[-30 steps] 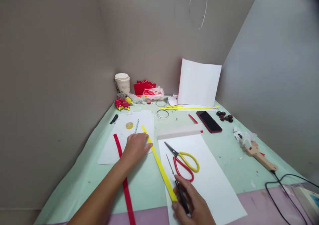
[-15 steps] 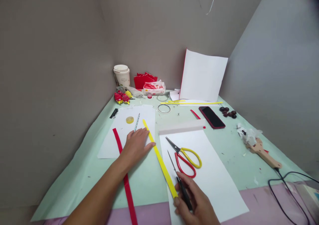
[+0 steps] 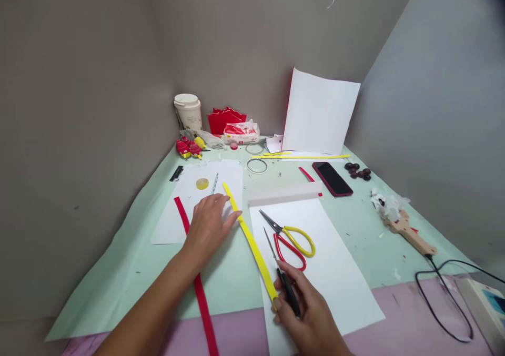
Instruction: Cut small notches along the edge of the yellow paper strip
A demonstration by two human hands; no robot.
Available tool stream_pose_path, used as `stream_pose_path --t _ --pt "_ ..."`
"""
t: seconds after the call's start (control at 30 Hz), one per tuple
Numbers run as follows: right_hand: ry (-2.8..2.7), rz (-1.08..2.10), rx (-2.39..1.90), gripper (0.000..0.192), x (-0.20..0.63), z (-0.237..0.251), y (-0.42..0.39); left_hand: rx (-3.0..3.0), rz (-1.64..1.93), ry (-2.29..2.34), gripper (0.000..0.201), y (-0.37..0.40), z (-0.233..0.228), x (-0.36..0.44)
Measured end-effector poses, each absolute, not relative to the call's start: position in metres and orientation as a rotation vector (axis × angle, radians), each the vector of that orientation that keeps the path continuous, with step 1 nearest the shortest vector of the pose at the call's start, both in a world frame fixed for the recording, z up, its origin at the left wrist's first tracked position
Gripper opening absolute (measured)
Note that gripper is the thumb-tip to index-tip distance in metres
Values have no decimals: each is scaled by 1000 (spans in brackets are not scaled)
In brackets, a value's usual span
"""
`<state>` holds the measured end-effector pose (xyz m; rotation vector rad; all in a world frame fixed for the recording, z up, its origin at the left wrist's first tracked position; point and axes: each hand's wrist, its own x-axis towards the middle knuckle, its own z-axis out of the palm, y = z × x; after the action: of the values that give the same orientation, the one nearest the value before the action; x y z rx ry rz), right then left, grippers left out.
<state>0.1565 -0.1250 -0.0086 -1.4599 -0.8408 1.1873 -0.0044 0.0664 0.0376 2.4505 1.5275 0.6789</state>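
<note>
One slim, bowed yellow strip (image 3: pixel 253 246) | left hand (image 3: pixel 209 220) spread, touching | right hand (image 3: pixel 310 308) grasping strip, black-handled tool (image 3: pixel 289 292)

We had our left hand (image 3: pixel 209 222) over a sheet of paper (image 3: pixel 168 219), its thumb resting on a yellow strip (image 3: pixel 254 250). In our right hand (image 3: pixel 311 308) we held a pointed black-handled tool (image 3: pixel 289 294) and the strip's near end. Scissors (image 3: pixel 279 230) lay just beside on a white sheet (image 3: pixel 335 272); a red strip (image 3: pixel 202 301) passed beneath our left forearm (image 3: pixel 158 298).
</note>
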Motion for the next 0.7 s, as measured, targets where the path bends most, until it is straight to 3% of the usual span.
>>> stream_pose_path --t 0.13,0.33,0.7 --pt "-812 1186 -1424 56 157 -7 -123 1922 577 1421 33 41 56 -4" --pt "-806 1161 -1409 54 158 -3 -123 1145 330 1054 33 -2 47 7" --pt "-963 1111 -1453 49 160 2 -122 934 398 953 26 -11 31 21"
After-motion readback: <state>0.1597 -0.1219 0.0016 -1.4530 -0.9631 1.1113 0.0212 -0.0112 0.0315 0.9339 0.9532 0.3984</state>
